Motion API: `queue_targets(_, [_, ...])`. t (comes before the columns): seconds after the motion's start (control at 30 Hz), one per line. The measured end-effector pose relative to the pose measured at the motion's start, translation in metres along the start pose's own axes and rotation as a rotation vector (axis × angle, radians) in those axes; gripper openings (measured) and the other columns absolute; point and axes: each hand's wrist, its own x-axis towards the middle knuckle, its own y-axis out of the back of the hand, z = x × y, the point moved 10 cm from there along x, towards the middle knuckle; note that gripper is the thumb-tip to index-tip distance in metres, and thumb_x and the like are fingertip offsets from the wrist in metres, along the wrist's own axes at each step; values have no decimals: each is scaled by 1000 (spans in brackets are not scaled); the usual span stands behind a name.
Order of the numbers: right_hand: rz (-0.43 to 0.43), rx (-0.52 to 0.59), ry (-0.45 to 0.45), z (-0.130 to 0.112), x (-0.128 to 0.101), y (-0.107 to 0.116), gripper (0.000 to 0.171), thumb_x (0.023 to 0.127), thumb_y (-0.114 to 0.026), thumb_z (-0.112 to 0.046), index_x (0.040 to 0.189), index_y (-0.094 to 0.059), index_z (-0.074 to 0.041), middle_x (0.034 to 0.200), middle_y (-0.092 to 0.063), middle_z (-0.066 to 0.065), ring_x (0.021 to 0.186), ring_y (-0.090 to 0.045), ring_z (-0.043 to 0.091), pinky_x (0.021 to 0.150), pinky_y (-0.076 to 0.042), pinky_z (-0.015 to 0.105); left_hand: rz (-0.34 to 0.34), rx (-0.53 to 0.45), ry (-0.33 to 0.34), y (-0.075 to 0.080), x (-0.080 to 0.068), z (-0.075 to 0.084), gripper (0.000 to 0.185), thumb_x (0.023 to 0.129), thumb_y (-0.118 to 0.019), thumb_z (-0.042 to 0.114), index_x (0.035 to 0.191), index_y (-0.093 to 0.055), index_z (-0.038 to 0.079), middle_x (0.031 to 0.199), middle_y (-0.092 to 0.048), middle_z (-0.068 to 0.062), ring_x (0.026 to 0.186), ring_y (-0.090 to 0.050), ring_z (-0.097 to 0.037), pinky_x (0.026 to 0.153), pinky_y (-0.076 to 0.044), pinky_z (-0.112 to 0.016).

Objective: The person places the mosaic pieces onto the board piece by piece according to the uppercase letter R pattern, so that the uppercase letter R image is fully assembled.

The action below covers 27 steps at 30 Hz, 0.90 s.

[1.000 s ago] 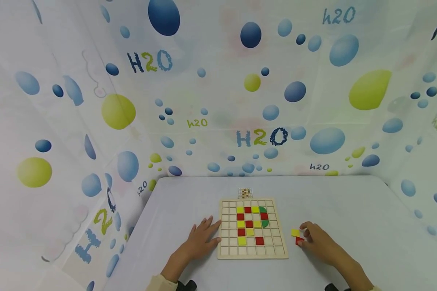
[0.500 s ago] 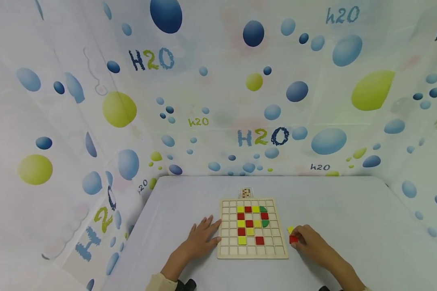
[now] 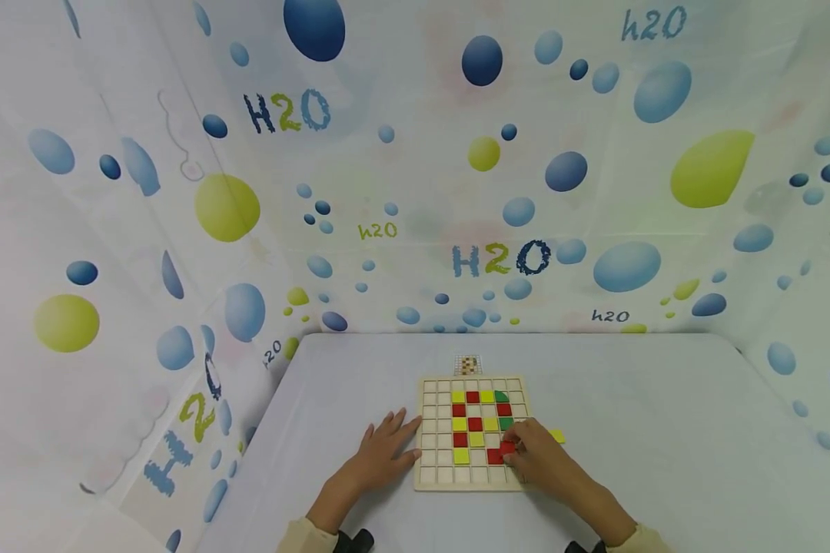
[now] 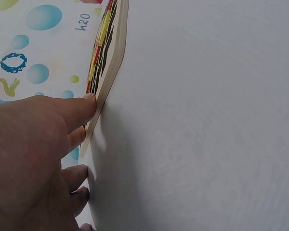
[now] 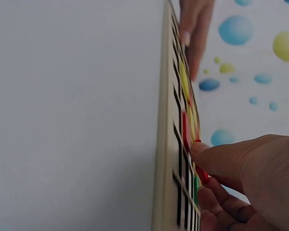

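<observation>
Two hands work the wooden grid board (image 3: 479, 482). Right hand (image 3: 536, 459) pinches a red tile (image 3: 507, 448) over it. Left hand (image 3: 380, 455), fingers straight, presses its left edge.

Left hand (image 3: 380, 453) lies flat, fingers spread; right hand (image 3: 536, 459) is stretched forward, fingertips pinched together.

You are working on a pale, matt wooden grid board (image 3: 479, 481) holding smooth, slightly glossy red, yellow and green tiles (image 3: 475, 423). Under the board, the table (image 3: 664, 430) is showing a smooth matt covering, and behind it a printed sheet (image 3: 415, 192) is hanging with a faint sheen.
</observation>
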Motion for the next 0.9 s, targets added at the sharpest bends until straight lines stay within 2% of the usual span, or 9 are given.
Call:
queue_targets(0.17, [-26,-36,146,-36,-2,-23,25,93,-83,-21,111,-65,-19,100,-55,-9,92,-49,10,79,-45,27,3,6,-1,1,0,1,63,106,-62,41,161,-45,15,170,-32,-23,158,-25,-48,122,-14,-77])
queue_targets(0.3, [-25,-92,228,-55,-5,-36,20,92,-84,-28,102,-66,-27,100,-56,-15,95,-52,8,76,-36,30,7,5,-6,1,0,1,63,106,-63,40,161,-46,15,169,-33,-23,157,-26,-48,121,-14,-77])
queue_targets(0.5, [-32,-138,318,-72,-11,-45,16,92,-84,-27,98,-69,-29,101,-60,-16,101,-57,9,73,-35,28,7,1,-2,0,1,0,63,106,-63,39,161,-46,15,169,-33,-23,157,-27,-48,121,-15,-77])
queue_targets(0.63, [-35,-130,339,-77,-15,-43,14,93,-83,-24,99,-72,-29,102,-62,-17,100,-57,8,74,-36,26,7,7,2,0,2,0,62,106,-63,38,161,-46,15,169,-34,-23,157,-27,-48,122,-15,-77])
queue_targets(0.9, [-50,-139,327,-71,-14,-45,11,96,-79,-23,102,-74,-30,107,-63,-19,106,-59,8,79,-41,28,8,4,8,0,1,0,62,105,-64,38,160,-47,14,169,-34,-23,157,-27,-49,122,-14,-77])
